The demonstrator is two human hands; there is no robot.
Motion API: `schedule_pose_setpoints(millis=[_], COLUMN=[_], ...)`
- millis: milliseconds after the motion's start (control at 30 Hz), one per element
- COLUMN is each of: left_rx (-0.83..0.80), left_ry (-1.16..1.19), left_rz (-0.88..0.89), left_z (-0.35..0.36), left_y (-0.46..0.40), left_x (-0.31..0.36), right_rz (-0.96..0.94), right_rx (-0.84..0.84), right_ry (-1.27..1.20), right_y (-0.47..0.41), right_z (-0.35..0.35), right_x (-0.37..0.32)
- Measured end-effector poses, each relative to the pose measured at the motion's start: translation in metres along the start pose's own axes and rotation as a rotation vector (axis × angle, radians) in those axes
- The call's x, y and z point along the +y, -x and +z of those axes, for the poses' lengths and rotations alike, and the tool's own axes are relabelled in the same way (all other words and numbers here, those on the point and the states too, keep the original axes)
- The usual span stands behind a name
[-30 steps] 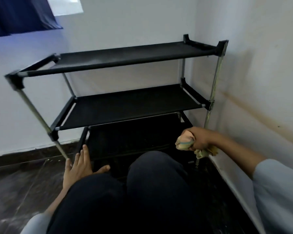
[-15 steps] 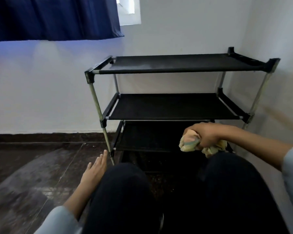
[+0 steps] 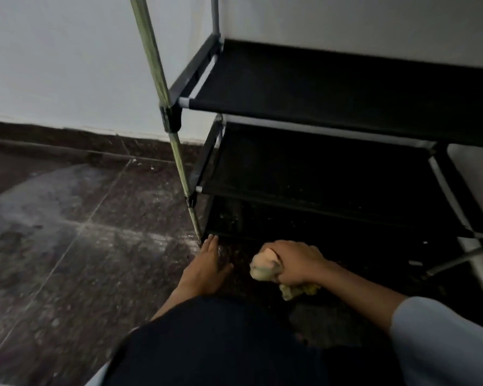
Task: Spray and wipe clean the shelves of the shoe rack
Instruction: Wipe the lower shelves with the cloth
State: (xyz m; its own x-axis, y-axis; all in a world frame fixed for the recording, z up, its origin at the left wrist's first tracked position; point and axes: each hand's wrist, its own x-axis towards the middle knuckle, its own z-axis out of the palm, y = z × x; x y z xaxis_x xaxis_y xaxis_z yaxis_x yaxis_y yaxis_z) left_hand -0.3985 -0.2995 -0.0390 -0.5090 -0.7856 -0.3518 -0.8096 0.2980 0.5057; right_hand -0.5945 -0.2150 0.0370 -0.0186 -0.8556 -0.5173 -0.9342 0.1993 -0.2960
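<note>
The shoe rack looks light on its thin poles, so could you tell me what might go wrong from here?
1. The left hand lies flat on the floor beside the front pole; leaning into it could nudge the shoe rack.
2. The right hand grips a bunched cloth; wiped that way, it may only smear the white specks on the lowest shelf.

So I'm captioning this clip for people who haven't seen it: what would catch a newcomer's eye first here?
Probably the right hand, low at centre, clenched around a bunched yellowish cloth just in front of the black shoe rack. Beside it the left hand lies flat on the dark floor, fingertips near the foot of the rack's front left pole. The rack's dark fabric shelves fill the upper right against a white wall.
</note>
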Motion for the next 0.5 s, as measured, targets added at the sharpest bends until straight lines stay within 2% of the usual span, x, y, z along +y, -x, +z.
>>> schedule_pose_setpoints(millis=[167,333,400,500], left_rx=[0.124,0.215,0.250,0.276], left_ry=[0.055,0.020,0.007,-0.044], left_rz=[0.027,0.018,-0.036,-0.100], left_z=[-0.002,0.004,0.007,0.013], left_y=[-0.033,-0.063,-0.071,-0.080], left_x=[0.002,-0.006,-0.005,0.003], right_rz=[0.029,0.143,0.119,0.038], right_rx=[0.151,0.471,0.409,0.301], right_ry=[-0.125,-0.052,-0.036,0.156], right_y=[-0.062,-0.113,-0.132,-0.150], right_z=[0.013,0.013,0.012,0.017], right_x=[-0.010,-0.030,-0.034,-0.039])
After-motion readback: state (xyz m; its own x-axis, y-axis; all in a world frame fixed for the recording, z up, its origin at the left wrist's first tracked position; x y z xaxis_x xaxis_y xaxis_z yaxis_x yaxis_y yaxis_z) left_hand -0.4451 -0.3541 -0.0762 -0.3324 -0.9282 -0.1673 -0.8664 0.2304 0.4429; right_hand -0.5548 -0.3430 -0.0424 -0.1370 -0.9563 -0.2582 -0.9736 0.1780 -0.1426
